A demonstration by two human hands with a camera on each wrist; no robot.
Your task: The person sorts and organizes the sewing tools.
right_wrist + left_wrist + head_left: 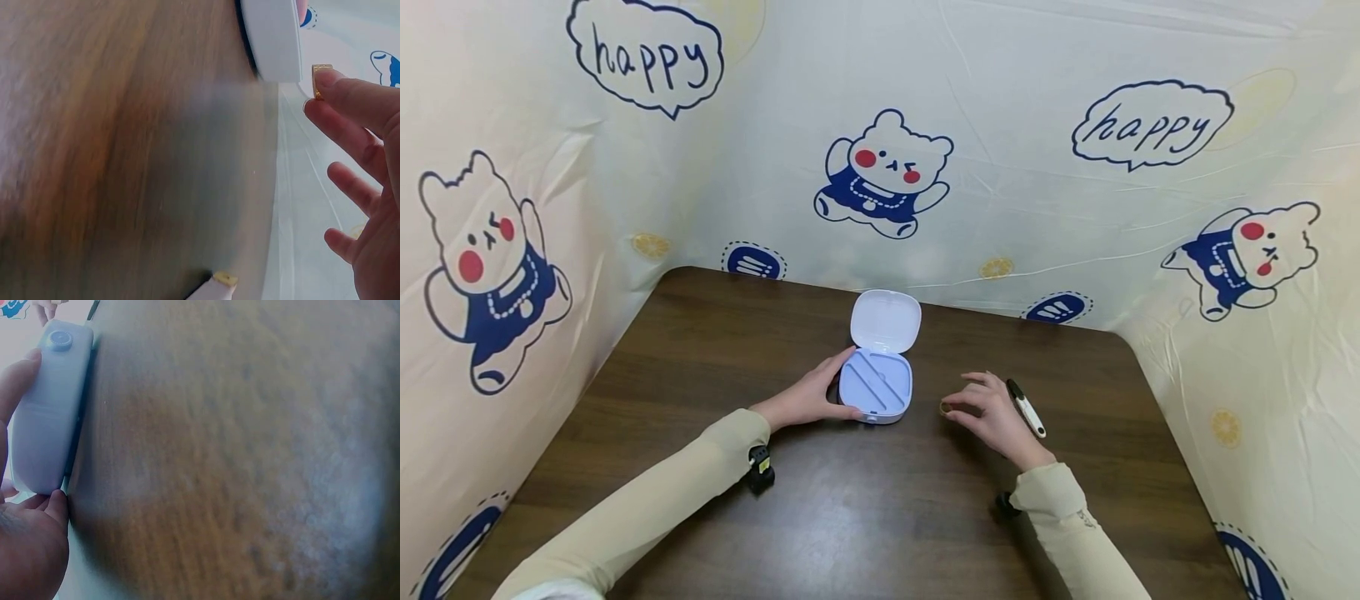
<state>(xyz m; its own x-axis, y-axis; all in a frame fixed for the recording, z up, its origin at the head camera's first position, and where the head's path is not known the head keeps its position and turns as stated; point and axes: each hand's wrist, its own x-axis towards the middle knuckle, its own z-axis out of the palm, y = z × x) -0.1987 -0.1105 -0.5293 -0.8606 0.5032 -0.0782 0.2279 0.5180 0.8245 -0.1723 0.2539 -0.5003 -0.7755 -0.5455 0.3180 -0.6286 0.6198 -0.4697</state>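
A small lavender box [876, 385] stands on the table with its white lid [886, 322] tipped back. Diagonal grooves cross its inside. My left hand [805, 397] grips the box by its left side, thumb along the front wall near a round button [60, 340]. To the right of the box, my right hand [997, 418] pinches a small gold ring [317, 82] between thumb and index finger, above the table and apart from the box. The other fingers of that hand are spread. Just right of it lies a slim white-and-black tool [1028, 410]; its exact kind cannot be told.
The dark wooden table [820, 517] is enclosed at the back and sides by a pale curtain [1015, 217] printed with cartoon bears. Black wrist devices [761, 469] sit at both cuffs.
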